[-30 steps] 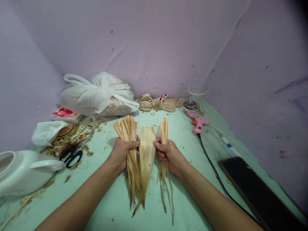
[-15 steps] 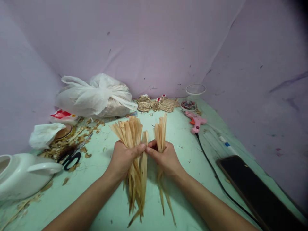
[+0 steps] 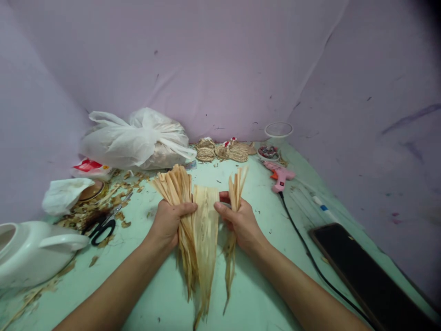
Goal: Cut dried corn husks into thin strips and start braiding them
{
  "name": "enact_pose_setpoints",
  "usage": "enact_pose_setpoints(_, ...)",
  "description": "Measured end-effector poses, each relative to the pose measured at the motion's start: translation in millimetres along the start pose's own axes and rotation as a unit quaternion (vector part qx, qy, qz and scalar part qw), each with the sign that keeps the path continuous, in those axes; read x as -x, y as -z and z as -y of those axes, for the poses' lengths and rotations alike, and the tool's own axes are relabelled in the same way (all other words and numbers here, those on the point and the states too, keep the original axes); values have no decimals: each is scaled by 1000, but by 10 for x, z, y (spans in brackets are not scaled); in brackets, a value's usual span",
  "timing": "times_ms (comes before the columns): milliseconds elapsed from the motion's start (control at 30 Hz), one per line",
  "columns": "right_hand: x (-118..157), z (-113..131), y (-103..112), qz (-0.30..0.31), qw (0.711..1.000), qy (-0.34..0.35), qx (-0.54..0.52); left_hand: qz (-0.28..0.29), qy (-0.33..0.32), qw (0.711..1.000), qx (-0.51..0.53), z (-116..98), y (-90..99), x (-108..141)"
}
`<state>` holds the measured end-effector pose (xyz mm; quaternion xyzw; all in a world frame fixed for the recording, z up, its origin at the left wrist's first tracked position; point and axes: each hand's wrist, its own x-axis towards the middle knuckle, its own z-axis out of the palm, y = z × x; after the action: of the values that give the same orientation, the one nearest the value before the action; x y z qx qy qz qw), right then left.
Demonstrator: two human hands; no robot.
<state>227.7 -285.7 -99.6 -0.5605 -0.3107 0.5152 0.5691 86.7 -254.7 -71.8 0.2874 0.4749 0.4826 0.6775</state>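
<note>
My left hand (image 3: 170, 220) is closed round a thick bundle of dried husk strips (image 3: 177, 184), their tops fanned out and their tails hanging to the table. A wide, pale husk strip (image 3: 206, 234) is spread flat between my hands, its left edge under my left thumb. At its right edge are the thumb and fingertips of my right hand (image 3: 239, 220). That hand also grips a thinner bunch of husk strips (image 3: 236, 188), with thin tails hanging below.
A white plastic bag (image 3: 138, 138) and woven pieces (image 3: 230, 151) lie at the back. Scissors (image 3: 103, 225), husk scraps (image 3: 117, 200) and a white pitcher (image 3: 37, 253) are on the left. A pink glue gun (image 3: 280, 174), its cord, and a phone (image 3: 365, 271) lie right.
The strip between my hands has been opened out from narrow to wide and flat. My left hand has shifted slightly left with its bundle, and my right hand slightly right.
</note>
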Motion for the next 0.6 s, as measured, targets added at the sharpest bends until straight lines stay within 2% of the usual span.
enact_pose_setpoints(67, -6, 4, 6, 55, 998, -36, -5, 3, 17, 1000, 4, -4, 1, -16)
enact_pose_setpoints(167, -11, 18, 9, 63, 995, -77, -21, -8, 29, 1000, 9, -4, 17, -51)
enact_pose_setpoints(267, -21, 23, 20, 90, 990, -89, -65, -10, 36, 999, 8, 0, 36, -79)
enact_pose_setpoints(333, -25, 12, 24, 103, 990, -73, -58, 25, 57, 998, 6, 3, 42, -78)
enact_pose_setpoints(467, -22, -40, 18, 93, 995, -40, -7, 117, 103, 988, 0, 18, 49, -41)
enact_pose_setpoints(533, -19, -61, 18, 101, 994, -42, 3, 129, 101, 986, -3, 26, 53, -25)
enact_pose_setpoints(600, -16, -68, 23, 115, 992, -49, 11, 115, 91, 989, -9, 29, 52, -18)
